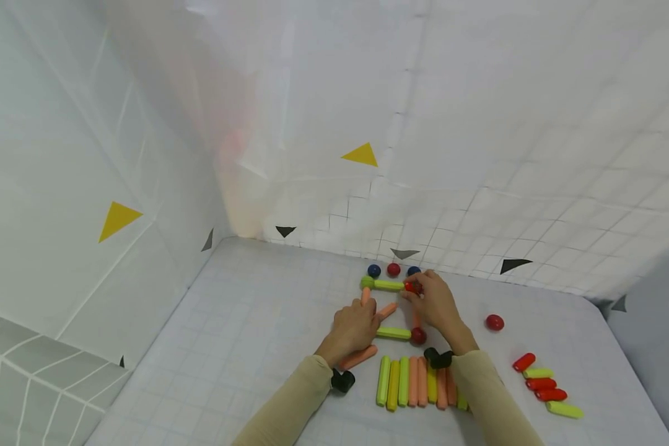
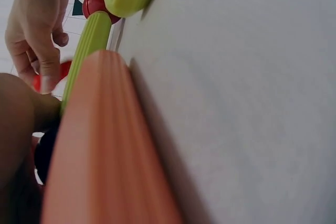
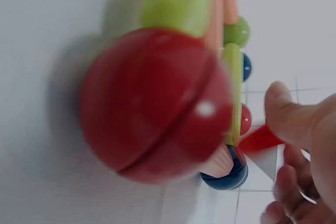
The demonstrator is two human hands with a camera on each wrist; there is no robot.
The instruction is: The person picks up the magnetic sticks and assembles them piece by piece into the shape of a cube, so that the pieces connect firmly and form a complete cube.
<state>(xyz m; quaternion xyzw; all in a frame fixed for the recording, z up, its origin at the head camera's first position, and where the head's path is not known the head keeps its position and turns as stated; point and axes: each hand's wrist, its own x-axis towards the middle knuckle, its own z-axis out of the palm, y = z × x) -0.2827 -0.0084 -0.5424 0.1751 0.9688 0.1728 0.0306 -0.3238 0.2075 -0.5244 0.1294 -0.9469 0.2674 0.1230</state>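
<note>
As fingers [image 3: 287,113] pinch rod [image 3: 259,140], table edge [image 1: 323,253] near

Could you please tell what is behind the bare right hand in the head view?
Partly visible behind the right hand are a glossy dark-blue ball and a salmon-orange stick. The rest of the ball and the stick's far end are covered in that view.

A short red rod [image 3: 260,139] tilts near a dark blue ball [image 3: 226,176]. A ridged yellow-green rod [image 2: 88,45] ends by a second blue ball [image 2: 45,153].
</note>
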